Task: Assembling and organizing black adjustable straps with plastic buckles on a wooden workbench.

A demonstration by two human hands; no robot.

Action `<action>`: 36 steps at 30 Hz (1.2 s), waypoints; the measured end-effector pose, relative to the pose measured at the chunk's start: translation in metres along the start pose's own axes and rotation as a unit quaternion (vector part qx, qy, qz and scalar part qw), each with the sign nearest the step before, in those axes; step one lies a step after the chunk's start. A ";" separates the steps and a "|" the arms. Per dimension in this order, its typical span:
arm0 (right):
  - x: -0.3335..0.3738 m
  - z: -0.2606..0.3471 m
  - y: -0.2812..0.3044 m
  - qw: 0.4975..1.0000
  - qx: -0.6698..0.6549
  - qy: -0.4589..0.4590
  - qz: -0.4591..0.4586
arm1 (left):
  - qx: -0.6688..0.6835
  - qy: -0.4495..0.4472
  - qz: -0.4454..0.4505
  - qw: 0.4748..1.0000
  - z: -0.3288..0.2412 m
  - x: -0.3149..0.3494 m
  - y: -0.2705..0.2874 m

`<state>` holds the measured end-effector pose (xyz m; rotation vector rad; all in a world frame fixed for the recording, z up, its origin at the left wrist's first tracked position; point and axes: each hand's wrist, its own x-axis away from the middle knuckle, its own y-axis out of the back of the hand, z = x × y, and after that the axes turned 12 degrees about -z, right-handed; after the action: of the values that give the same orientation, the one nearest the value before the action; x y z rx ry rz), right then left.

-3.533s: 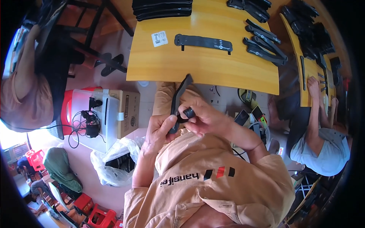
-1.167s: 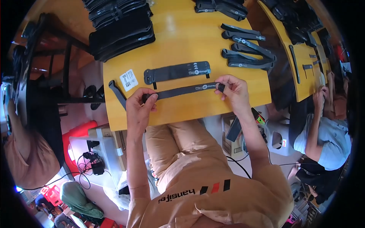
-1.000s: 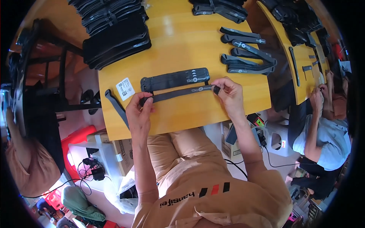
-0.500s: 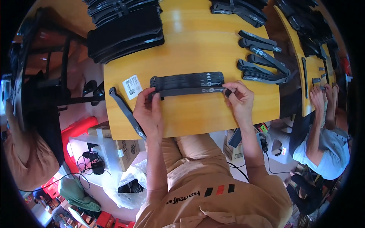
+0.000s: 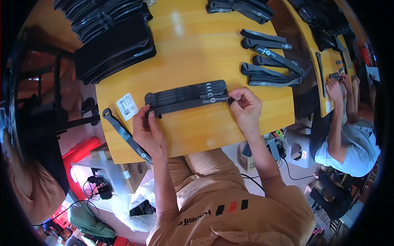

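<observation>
A row of black straps (image 5: 176,95) with white print lies overlapped on the yellow table in front of me. Along its near side runs one more black strap (image 5: 184,105), stretched straight. My left hand (image 5: 151,133) pinches this strap's left end between thumb and fingers. At the other end, my right hand (image 5: 246,111) is closed with its fingertips on the strap; something small and dark shows at the thumb, and I cannot tell whether it is the strap's tip. A single loose strap (image 5: 125,133) lies left of my left hand, beside a white printed label (image 5: 127,106).
Tall stacks of black straps (image 5: 117,53) stand at the far left of the table (image 5: 197,53). Several folded straps (image 5: 271,67) lie at the right, with a tied bundle (image 5: 240,9) behind. Another person's hands (image 5: 334,88) work at a neighbouring table on the right.
The whole view has turned and shifted slightly, so the table sits tilted and further left. Both hands keep their places at the ends of the near strap.
</observation>
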<state>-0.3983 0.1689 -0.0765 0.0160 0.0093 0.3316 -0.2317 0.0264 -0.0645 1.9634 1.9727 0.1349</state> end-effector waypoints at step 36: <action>0.001 -0.003 -0.004 0.996 0.067 0.014 -0.060 | -0.013 -0.041 -0.014 0.999 0.004 0.000 -0.004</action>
<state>-0.3959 0.1659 -0.0798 0.1430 0.0596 0.2097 -0.2337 0.0250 -0.0695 1.8945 1.9349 0.0701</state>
